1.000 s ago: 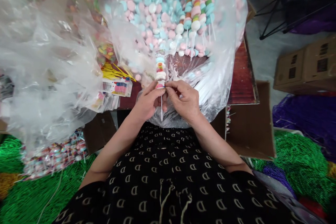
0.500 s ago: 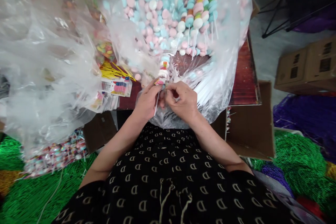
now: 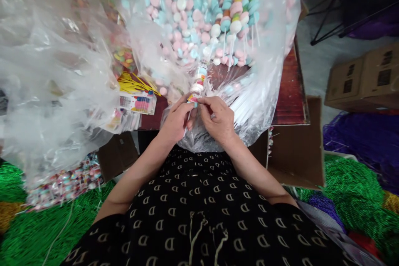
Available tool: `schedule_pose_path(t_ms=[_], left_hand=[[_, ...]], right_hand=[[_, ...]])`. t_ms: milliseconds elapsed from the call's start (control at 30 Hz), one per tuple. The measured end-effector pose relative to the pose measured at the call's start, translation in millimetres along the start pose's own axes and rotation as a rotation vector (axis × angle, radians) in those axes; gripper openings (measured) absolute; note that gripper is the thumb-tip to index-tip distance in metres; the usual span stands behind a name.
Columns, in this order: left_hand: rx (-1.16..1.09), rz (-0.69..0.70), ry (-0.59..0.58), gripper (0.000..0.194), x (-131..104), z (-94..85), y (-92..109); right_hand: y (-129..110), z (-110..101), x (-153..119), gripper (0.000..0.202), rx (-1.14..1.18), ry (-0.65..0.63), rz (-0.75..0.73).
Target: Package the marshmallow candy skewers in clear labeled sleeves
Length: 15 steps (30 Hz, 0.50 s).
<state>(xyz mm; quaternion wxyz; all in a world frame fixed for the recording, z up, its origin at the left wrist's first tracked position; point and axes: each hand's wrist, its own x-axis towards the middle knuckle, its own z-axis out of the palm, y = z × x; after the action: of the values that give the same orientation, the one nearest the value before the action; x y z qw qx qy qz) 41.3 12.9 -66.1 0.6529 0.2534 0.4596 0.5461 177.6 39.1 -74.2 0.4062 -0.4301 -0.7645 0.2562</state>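
A marshmallow skewer (image 3: 199, 79) in a clear printed wrapper points away from me, just over the table's near edge. My left hand (image 3: 176, 120) is closed around its lower part, and the white stick runs down along the fingers. At the gathered lower end of the wrapper, the thumb and forefinger of my right hand (image 3: 218, 118) pinch together. Whether a small tie is between those fingertips is too small to tell. Beyond the hands lies a big clear bag of pink, blue and white marshmallows (image 3: 187, 16), with several finished skewers (image 3: 236, 8) resting on top.
Yellow twist ties (image 3: 134, 83) and printed wrappers (image 3: 140, 102) lie to the left, beside large cloudy plastic bags (image 3: 56, 62). White sticks (image 3: 249, 104) sit in plastic at right on the red-brown table (image 3: 291, 91). An open cardboard box (image 3: 296, 153) stands below the table's right end.
The skewer has shifted slightly to the right and tilted that way. My right fingertips have moved up against the wrapper's lower end, beside my left fingers.
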Motion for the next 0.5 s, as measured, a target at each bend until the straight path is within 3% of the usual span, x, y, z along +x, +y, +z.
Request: schedule_pose_path(t_ms=[200,367,500], left_hand=[[0.016,-0.026,0.056,0.016,-0.2,-0.5,-1.6],[0.019,-0.075,0.092,0.02,-1.6,1.0,-1.3],[0.015,-0.084,0.105,0.026,-5.2,1.9,1.4]], right_hand=[[5.2,0.7,0.1,0.02,-0.037,0.002,-0.019],[8.3,0.5,-0.3,0.018,-0.021,-0.034,0.05],[7.0,3.8,-0.4,0.014,0.05,0.006,0.163]])
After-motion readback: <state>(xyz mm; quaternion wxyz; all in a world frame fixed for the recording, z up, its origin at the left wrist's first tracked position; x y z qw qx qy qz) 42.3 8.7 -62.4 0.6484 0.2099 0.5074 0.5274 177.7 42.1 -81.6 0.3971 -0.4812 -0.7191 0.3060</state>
